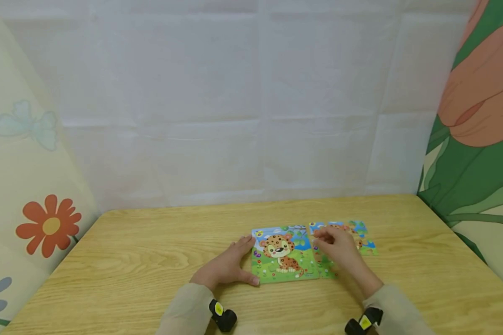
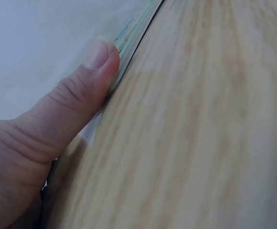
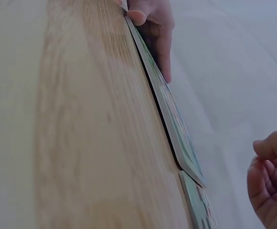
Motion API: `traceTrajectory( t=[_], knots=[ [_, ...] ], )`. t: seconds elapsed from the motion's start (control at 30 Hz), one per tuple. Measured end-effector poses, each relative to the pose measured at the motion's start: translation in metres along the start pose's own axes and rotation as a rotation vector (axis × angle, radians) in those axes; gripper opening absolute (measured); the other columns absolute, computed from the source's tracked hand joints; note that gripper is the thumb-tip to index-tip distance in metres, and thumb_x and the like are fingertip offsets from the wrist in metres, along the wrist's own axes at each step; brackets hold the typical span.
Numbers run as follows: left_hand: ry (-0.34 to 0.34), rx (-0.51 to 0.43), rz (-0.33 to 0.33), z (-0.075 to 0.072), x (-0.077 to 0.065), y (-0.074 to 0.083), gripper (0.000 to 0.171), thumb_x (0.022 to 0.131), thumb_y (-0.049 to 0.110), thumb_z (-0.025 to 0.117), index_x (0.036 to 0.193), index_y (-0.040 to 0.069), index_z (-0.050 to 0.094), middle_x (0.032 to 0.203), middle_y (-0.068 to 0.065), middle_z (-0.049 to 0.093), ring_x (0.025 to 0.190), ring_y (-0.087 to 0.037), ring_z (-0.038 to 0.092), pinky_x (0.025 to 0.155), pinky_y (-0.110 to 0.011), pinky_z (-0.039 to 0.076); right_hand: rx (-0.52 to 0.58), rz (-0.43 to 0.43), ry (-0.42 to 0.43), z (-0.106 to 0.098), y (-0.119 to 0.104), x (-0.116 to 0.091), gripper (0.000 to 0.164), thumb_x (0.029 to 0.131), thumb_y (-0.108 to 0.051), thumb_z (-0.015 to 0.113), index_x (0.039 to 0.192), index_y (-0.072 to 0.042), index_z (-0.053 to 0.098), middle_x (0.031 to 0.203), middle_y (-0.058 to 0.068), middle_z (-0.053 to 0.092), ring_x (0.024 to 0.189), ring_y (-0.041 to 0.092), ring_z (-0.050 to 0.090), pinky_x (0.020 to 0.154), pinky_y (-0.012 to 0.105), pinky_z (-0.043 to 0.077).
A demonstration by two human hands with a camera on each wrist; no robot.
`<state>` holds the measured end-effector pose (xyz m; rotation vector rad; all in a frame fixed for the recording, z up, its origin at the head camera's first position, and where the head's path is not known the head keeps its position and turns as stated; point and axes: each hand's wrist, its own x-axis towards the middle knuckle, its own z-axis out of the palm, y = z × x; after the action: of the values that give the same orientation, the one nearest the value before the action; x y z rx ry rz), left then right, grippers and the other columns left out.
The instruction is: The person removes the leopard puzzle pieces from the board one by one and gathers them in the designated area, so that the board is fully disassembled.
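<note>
A square puzzle board [image 1: 282,256] with a spotted leopard cub on grass lies flat on the table. At its left side is my left hand [image 1: 228,265], thumb and fingers spread and touching the edge near its lower and upper corners. Close up in the left wrist view, the thumb [image 2: 76,95] rests against the board's edge. Jigsaw pieces [image 1: 369,244] with a similar leopard picture lie right beside the board. Above them hovers my right hand [image 1: 339,246], fingers curled and thumb meeting a fingertip; no object shows in it in the right wrist view. It partly hides the pieces.
The wooden table [image 1: 151,246] reaches back to a white cloth [image 1: 193,102]. A flower-printed panel [image 1: 33,177] stands on the left, and one with a large tulip [image 1: 482,102] on the right.
</note>
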<state>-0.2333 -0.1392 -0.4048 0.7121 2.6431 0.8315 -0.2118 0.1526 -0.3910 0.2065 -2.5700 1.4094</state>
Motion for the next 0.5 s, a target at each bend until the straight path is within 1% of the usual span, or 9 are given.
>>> traceTrajectory(
  t=[0.17, 0.27, 0.5],
  knots=[
    [-0.001, 0.003, -0.002, 0.000, 0.000, -0.001, 0.110, 0.064, 0.045, 0.080, 0.147, 0.003, 0.020, 0.155, -0.012, 0.012, 0.140, -0.039, 0.006, 0.113, -0.055, 0.012, 0.021, -0.009, -0.020, 0.005, -0.002, 0.002, 0.011, 0.082, -0.005, 0.068, 0.092, -0.001, 0.067, 0.080, 0.005, 0.063, 0.070, 0.011, 0.054, 0.060, 0.020, 0.048],
    [-0.002, 0.006, 0.000, 0.000, 0.001, -0.002, 0.111, 0.064, 0.046, 0.079, 0.147, 0.004, 0.020, 0.155, -0.011, 0.012, 0.140, -0.039, 0.006, 0.113, -0.055, 0.011, 0.041, -0.020, -0.048, 0.008, -0.002, 0.003, 0.010, 0.082, -0.004, 0.067, 0.091, 0.000, 0.066, 0.080, 0.005, 0.062, 0.070, 0.011, 0.054, 0.060, 0.019, 0.048],
    [0.004, 0.004, 0.014, 0.001, 0.001, -0.003, 0.110, 0.064, 0.047, 0.079, 0.147, 0.003, 0.021, 0.155, -0.012, 0.013, 0.141, -0.038, 0.006, 0.113, -0.055, 0.010, 0.055, -0.058, -0.155, 0.019, 0.001, 0.005, 0.016, 0.082, -0.011, 0.069, 0.094, -0.002, 0.066, 0.083, 0.003, 0.061, 0.074, 0.012, 0.055, 0.061, 0.020, 0.049]
  ],
)
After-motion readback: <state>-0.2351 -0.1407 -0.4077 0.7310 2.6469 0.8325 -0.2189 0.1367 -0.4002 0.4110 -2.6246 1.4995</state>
